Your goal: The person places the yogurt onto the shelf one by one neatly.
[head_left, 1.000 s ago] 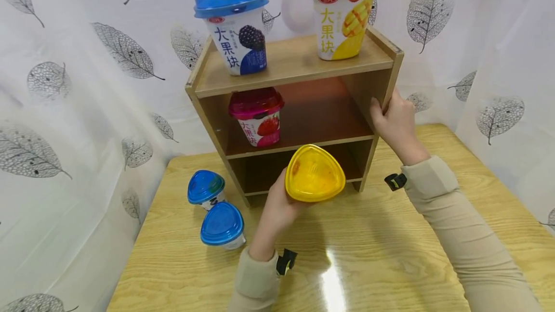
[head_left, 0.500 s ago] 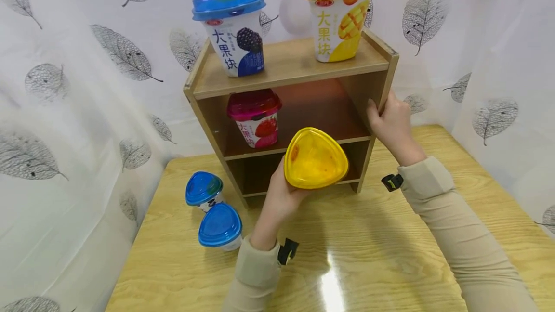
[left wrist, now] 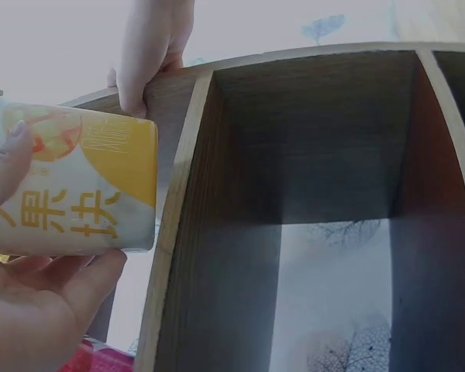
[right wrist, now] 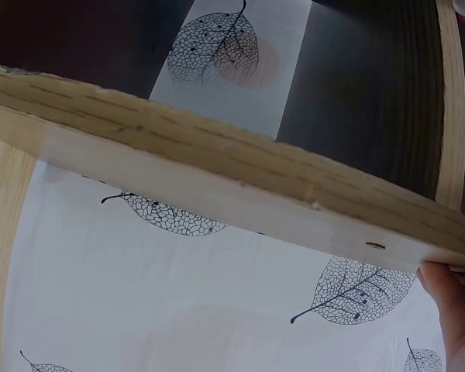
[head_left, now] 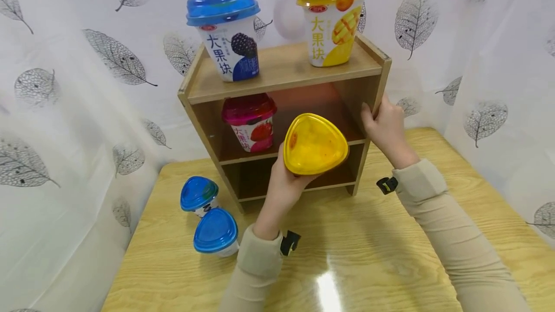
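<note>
My left hand (head_left: 284, 184) grips a yogurt cup with a yellow lid (head_left: 315, 144), held up before the wooden shelf (head_left: 282, 57) at the height of its middle level. In the left wrist view the thumb and fingers wrap the white and yellow cup (left wrist: 62, 182), mango pictured on its side. My right hand (head_left: 387, 131) holds the shelf's right side panel, below the top board; the right wrist view catches its fingers (right wrist: 449, 302) at that panel (right wrist: 217, 155). A pink-lidded strawberry cup (head_left: 250, 131) stands on the middle level, at the left.
On the shelf top stand a blue-lidded blackberry cup (head_left: 234, 52) and another yellow-lidded mango cup (head_left: 331, 32). Two blue-lidded cups, one behind (head_left: 198, 194) and one in front (head_left: 216, 231), sit on the table (head_left: 173, 273) left of the shelf. A leaf-patterned curtain (head_left: 143, 23) hangs behind.
My left hand has raised the yellow-lidded yogurt cup from the lower opening toward the middle level. My right hand keeps its hold on the side panel. The head view has shifted slightly.
</note>
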`<state>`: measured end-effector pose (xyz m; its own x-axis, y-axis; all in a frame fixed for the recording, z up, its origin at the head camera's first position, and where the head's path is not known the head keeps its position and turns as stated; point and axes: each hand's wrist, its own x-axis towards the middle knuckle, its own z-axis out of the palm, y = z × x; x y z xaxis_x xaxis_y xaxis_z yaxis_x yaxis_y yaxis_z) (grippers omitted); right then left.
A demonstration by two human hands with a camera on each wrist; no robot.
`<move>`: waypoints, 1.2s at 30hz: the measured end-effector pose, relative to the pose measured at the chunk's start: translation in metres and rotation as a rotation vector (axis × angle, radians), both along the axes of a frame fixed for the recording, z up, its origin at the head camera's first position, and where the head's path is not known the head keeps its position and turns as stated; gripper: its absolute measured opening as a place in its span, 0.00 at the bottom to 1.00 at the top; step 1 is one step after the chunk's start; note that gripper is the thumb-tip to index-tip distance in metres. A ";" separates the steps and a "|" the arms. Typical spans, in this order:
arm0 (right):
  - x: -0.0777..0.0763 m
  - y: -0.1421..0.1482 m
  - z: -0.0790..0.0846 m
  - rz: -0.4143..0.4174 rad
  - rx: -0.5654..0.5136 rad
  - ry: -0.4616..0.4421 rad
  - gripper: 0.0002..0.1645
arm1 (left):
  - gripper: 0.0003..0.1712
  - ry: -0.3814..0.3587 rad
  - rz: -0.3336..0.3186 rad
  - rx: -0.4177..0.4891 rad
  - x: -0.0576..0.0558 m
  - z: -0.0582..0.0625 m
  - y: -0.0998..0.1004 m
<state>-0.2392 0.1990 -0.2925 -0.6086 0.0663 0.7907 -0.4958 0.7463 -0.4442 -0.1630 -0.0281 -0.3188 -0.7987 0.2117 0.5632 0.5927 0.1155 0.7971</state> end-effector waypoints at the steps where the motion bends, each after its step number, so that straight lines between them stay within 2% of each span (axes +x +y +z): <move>1: 0.000 0.000 0.000 0.000 0.000 0.001 0.16 | 0.42 0.003 -0.005 0.010 -0.001 0.000 0.001; 6: 0.001 0.000 0.000 -0.003 0.002 0.015 0.16 | 0.41 0.004 -0.039 0.062 -0.008 0.003 0.005; 10: 0.001 0.000 0.000 -0.003 0.001 0.022 0.16 | 0.37 -0.004 -0.051 0.048 -0.010 0.009 0.009; 15: 0.001 0.000 0.000 -0.001 -0.002 0.031 0.15 | 0.34 -0.015 0.013 -0.038 -0.016 0.011 0.013; 16: 0.000 0.000 0.000 -0.001 -0.002 0.033 0.15 | 0.34 -0.015 0.027 -0.045 -0.021 0.008 0.014; 30: 0.003 -0.001 0.001 -0.010 0.003 0.018 0.15 | 0.30 -0.115 0.115 -0.046 -0.029 0.017 0.023; 36: 0.003 -0.001 0.001 -0.014 -0.001 0.020 0.14 | 0.31 -0.085 0.193 -0.124 -0.036 0.021 0.027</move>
